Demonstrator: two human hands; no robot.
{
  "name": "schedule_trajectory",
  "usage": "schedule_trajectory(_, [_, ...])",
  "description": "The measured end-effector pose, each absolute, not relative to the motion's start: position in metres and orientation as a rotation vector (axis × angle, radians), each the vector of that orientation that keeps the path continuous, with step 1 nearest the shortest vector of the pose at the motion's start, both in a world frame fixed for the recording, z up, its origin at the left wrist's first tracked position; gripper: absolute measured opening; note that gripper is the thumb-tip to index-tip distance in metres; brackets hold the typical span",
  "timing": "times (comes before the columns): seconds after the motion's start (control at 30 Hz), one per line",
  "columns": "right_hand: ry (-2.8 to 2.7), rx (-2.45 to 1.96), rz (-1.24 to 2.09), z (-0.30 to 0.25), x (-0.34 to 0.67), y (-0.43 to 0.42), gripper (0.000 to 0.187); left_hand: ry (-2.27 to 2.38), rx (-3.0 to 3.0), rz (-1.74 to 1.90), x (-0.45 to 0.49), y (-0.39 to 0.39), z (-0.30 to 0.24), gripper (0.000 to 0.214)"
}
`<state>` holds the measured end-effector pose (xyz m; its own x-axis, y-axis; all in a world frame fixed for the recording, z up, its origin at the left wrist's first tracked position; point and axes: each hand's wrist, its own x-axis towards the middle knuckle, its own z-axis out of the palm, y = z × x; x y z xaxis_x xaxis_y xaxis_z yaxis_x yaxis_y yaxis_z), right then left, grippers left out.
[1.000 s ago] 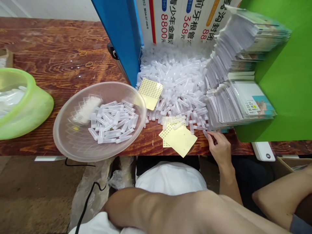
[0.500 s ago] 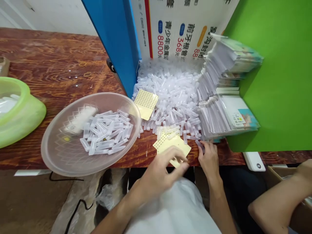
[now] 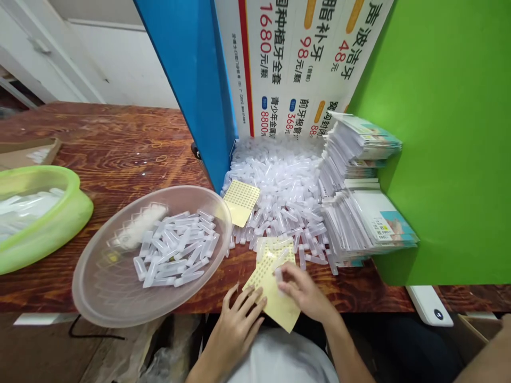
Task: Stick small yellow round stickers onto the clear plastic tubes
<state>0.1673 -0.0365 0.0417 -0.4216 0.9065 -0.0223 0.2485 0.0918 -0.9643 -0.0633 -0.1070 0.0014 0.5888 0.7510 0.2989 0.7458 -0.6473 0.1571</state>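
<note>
My right hand (image 3: 305, 292) pinches a small translucent plastic tube (image 3: 278, 274) over the yellow sticker sheets (image 3: 277, 306) at the table's front edge. Fingers stretched and slightly apart, my left hand (image 3: 239, 322) rests at the lower left of these sheets, its fingertips touching their edge. More loose tubes lie on the upper part of the sheets. Behind them spreads a large heap of the same capped tubes (image 3: 279, 186). Another yellow sheet of small dots (image 3: 241, 199) lies on the heap's left side.
Left of my hands stands a translucent oval bowl (image 3: 93, 282) holding many tubes. Farther left is a light green basin (image 3: 75, 213). Stacks of printed cards (image 3: 355, 223) lean by a green panel (image 3: 443, 159); a blue panel (image 3: 187, 90) stands opposite. A white device (image 3: 429, 306) sits at the right edge.
My right hand has moved left from the heap's front corner to the sheets, carrying a tube. My left hand has drawn back left and flattened out. The camera view has tilted up.
</note>
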Motion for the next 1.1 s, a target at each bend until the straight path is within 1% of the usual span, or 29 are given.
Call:
schedule_trajectory(0.03, [-1.756, -1.084, 1.451, 0.039, 0.159, -0.035, 0.005, 1.301, 2.812, 0.542, -0.066, -0.109, 0.001, 0.038])
schedule_trajectory(0.07, [-1.744, -1.063, 1.468, 0.036, 0.152, -0.034, 0.003, 1.283, 2.835, 0.552, -0.068, -0.111, 0.0, 0.038])
schedule_trajectory(0.23, [-1.617, -1.149, 1.172, 0.018, 0.145, -0.022, 0.007, 1.241, 2.728, 0.617, -0.063, -0.109, 0.001, 0.028])
schedule_trajectory(0.4, [-1.519, -1.198, 1.139, 0.006, 0.163, -0.02, 0.011, 1.479, 2.439, 0.683, -0.042, -0.072, 0.003, 0.03])
schedule_trajectory(0.5, [-1.487, -1.201, 1.119, 0.0, 0.168, -0.026, 0.011, 1.512, 2.405, 0.579, -0.035, -0.04, 0.008, 0.026])
schedule_trajectory(0.67, [-1.578, -1.188, 0.967, -0.001, 0.166, -0.03, 0.011, 1.449, 2.375, 0.343, -0.034, -0.009, 0.021, 0.01])
schedule_trajectory(0.8, [-1.663, -1.17, 0.93, 0.002, 0.165, -0.027, 0.011, 1.415, 2.334, 0.338, -0.035, -0.004, 0.028, 0.008])
schedule_trajectory(1.1, [-1.704, -1.164, 0.957, 0.005, 0.164, -0.025, 0.01, 1.433, 2.27, 0.376, -0.036, -0.004, 0.028, 0.01])
